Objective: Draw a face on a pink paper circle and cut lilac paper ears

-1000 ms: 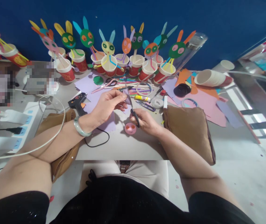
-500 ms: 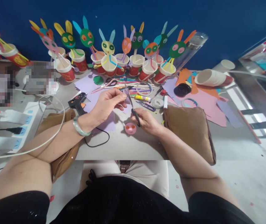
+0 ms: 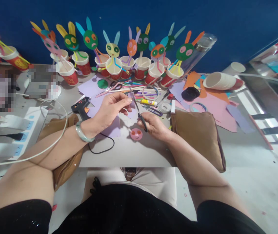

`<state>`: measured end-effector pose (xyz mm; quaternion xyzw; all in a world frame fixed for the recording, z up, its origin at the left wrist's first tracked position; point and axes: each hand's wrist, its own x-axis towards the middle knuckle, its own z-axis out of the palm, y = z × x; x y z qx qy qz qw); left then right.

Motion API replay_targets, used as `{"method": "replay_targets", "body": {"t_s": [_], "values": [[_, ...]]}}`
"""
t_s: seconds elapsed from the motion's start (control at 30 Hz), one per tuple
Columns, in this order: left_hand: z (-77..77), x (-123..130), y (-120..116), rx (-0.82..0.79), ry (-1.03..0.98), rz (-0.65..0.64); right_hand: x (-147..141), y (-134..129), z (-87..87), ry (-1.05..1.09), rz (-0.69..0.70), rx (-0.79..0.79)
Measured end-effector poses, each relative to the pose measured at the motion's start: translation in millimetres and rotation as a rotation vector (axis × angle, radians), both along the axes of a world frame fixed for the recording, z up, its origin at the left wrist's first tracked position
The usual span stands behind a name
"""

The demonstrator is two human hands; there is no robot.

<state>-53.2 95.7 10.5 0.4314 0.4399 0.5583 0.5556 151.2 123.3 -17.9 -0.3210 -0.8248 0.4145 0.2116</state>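
My left hand [image 3: 118,104] pinches a small piece of purple paper [image 3: 132,100] between thumb and fingers. In my right hand [image 3: 153,125] is a pair of scissors [image 3: 142,121] with dark handles, its blades pointing up and away, close to my left fingertips and the purple paper. Whether the blades are cutting the paper, I cannot tell. Below the scissors a round pink paper face [image 3: 136,134] with orange eyes lies on the table. A larger purple sheet [image 3: 114,126] is partly under my left hand.
Red-and-white paper cups [image 3: 114,68] holding rabbit-faced figures line the blue wall. A black glue gun [image 3: 80,109] lies left, near a white power strip [image 3: 29,130]. Brown cushions, one at right [image 3: 195,138], flank my forearms. Colored sticks, a yellow glue stick [image 3: 148,102] and tape [image 3: 165,107] lie beyond.
Both hands stay almost in place, with only a very slight shift of the right hand and scissors. The pink face and the surrounding things have not moved.
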Motion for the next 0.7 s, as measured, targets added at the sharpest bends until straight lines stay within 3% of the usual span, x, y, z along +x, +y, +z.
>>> {"method": "replay_targets", "body": {"t_s": [0.47,0.7], "values": [[2.3,-3,3,0.108,0.103,0.015,12,12,9.9,-0.001,0.101,0.022],[0.4,-4,3,0.121,0.126,0.018,15,16,8.4,-0.015,0.067,0.016]]}}
